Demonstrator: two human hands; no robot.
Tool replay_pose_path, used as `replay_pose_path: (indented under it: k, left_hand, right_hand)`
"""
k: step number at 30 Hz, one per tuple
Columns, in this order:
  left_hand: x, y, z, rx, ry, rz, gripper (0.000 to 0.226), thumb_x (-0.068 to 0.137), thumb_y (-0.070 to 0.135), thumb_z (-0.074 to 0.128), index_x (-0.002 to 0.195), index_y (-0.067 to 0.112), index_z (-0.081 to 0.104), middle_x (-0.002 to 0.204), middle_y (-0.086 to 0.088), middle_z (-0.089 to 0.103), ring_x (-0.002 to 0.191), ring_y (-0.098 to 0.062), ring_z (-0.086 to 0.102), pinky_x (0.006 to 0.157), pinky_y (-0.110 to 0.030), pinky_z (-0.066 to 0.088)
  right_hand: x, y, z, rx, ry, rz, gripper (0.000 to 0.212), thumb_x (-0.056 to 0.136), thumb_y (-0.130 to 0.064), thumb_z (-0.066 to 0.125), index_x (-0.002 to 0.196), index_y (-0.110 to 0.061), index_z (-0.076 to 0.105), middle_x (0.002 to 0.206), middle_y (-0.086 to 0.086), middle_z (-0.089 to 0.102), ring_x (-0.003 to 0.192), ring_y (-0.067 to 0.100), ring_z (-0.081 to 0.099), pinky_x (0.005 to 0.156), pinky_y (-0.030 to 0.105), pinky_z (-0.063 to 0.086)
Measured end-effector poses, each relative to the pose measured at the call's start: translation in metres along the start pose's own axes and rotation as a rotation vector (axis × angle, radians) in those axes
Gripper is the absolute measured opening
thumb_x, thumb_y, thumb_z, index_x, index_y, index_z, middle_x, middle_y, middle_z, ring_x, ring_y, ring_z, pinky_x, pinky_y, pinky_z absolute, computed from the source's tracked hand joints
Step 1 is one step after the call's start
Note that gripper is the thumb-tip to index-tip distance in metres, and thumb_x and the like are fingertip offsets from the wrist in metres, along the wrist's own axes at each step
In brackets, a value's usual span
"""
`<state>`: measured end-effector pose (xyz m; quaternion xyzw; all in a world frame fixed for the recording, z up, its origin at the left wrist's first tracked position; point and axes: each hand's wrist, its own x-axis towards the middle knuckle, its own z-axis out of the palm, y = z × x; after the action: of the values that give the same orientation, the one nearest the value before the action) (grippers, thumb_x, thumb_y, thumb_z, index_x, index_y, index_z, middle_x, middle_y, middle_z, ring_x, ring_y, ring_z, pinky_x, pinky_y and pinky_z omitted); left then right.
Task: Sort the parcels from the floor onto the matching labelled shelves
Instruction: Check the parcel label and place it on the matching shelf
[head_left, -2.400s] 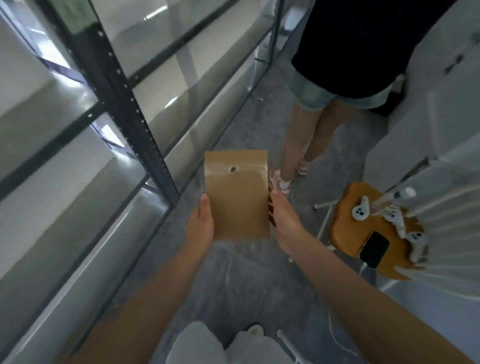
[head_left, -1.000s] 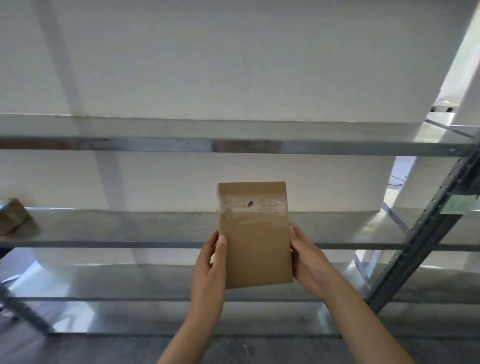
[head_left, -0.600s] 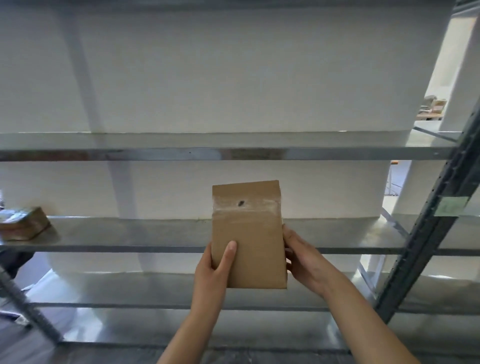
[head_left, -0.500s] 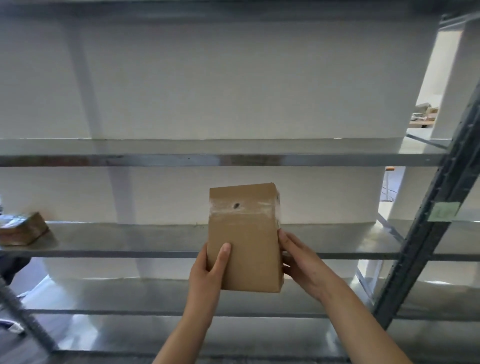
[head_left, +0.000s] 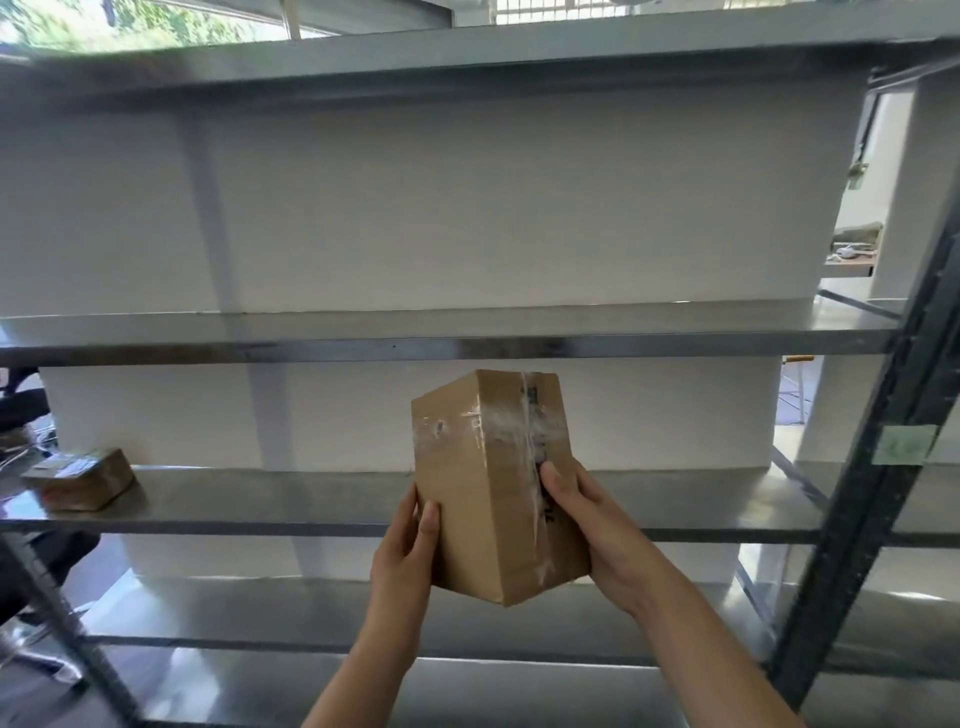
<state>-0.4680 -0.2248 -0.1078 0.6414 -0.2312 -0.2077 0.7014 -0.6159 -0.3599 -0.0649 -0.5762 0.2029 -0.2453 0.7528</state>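
A brown cardboard parcel wrapped with clear tape is held upright in front of the metal shelving. My left hand grips its lower left face and my right hand grips its right side over the tape seam. The parcel is turned so that one vertical corner edge faces me. It hangs in the air in front of the middle shelf, below the shelf above. A pale green label is stuck on the dark upright post at the right; its writing is too blurred to read.
Another small brown parcel with a white label lies at the left end of the middle shelf. A lower shelf and a top shelf are in view. A white wall stands behind the racks. Dark objects sit at the far left edge.
I turned from the aisle to face the shelving. The parcel rose a little and rotated, so its taped side now shows. The view tilted upward, showing the top shelf.
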Motion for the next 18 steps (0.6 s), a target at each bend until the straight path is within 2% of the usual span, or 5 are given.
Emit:
replay_pose_path:
  k: [3,7,9,12,18]
  left_hand:
    - [-0.005,0.003,0.006,-0.031,0.028,0.052,0.051,0.1,0.035,0.053,0.151,0.033,0.044,0.14,0.01,0.056,0.124,-0.009,0.055,0.103,-0.029,0.045]
    - [-0.01,0.004,0.011,-0.045,0.065,0.107,0.042,0.102,0.031,0.052,0.144,0.036,0.054,0.127,0.014,0.064,0.107,0.006,0.059,0.094,-0.024,0.05]
    - [-0.011,0.008,0.015,-0.051,0.07,0.113,0.04,0.102,0.032,0.052,0.141,0.037,0.056,0.123,0.016,0.065,0.111,0.004,0.059,0.095,-0.025,0.05]
    - [-0.011,0.02,0.021,-0.041,0.051,0.149,0.04,0.102,0.037,0.05,0.142,0.041,0.054,0.134,0.013,0.063,0.119,-0.003,0.058,0.101,-0.03,0.048]
    - [-0.015,0.032,0.037,0.071,-0.099,0.241,0.051,0.1,0.057,0.036,0.151,0.054,0.03,0.154,0.023,0.036,0.139,0.0,0.038,0.117,-0.035,0.034]
  right_hand:
    - [-0.003,0.001,0.002,0.027,-0.001,-0.001,0.043,0.091,-0.045,0.064,0.132,-0.033,0.059,0.12,-0.003,0.074,0.111,0.017,0.071,0.094,0.041,0.057]
    - [-0.004,0.003,0.004,0.054,0.01,0.019,0.043,0.095,-0.054,0.053,0.134,-0.035,0.057,0.125,-0.001,0.072,0.118,0.02,0.067,0.102,0.049,0.053]
    - [-0.006,0.002,0.004,0.052,0.018,0.014,0.047,0.097,-0.06,0.043,0.135,-0.038,0.056,0.127,-0.002,0.071,0.119,0.019,0.067,0.104,0.051,0.051]
    - [-0.009,-0.003,0.002,0.111,0.038,0.015,0.052,0.097,-0.065,0.034,0.134,-0.037,0.059,0.125,-0.001,0.073,0.116,0.019,0.069,0.101,0.049,0.054]
    - [-0.013,-0.01,-0.003,0.254,0.106,0.007,0.059,0.095,-0.068,0.029,0.127,-0.034,0.067,0.123,0.0,0.074,0.116,0.022,0.069,0.104,0.052,0.05]
